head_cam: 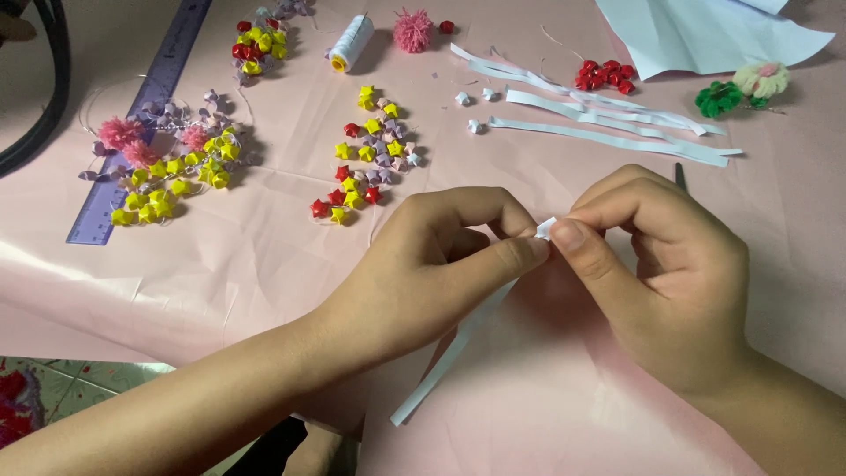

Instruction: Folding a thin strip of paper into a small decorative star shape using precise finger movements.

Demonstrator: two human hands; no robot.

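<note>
My left hand [441, 264] and my right hand [661, 264] meet over the pink table cover [264, 256]. Both pinch one small folded knot at the top of a pale blue paper strip [458, 348]. The strip's loose tail hangs down and to the left, under my left wrist, to the table's near edge. My thumbs press on the fold from below and my forefingers curl over it, so most of the knot is hidden.
Small folded paper stars in yellow, red and lilac [366, 159] lie just beyond my hands, more on threads at left [176, 167]. A purple ruler [141, 115], white thread spool [351, 41], pink pompom [412, 29], cut blue strips [608, 123], red stars [605, 76], blue paper sheet [705, 31].
</note>
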